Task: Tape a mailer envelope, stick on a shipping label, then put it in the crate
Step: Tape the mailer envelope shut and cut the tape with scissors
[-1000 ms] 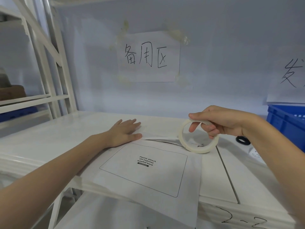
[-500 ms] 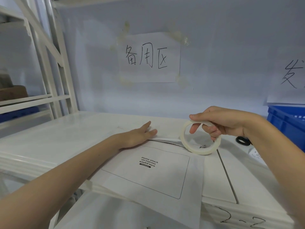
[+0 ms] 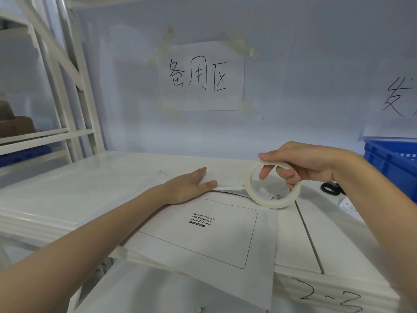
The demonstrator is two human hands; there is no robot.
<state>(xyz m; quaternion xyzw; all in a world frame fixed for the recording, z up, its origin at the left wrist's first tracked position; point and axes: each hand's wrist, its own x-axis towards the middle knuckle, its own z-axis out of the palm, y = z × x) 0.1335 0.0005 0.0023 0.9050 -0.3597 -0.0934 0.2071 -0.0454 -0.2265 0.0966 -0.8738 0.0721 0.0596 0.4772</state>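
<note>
On the counter edge nearest me lies the mailer envelope, overhanging. My left hand presses flat on its flap, fingers spread; beyond, my right hand pinches the tape roll. If my palm slips, the strip may wrinkle. The crate waits far right.

We saw bare shelf left of the envelope; scissors and the blue crate crowded the right.

Handwritten wall sign, black scissors
</note>
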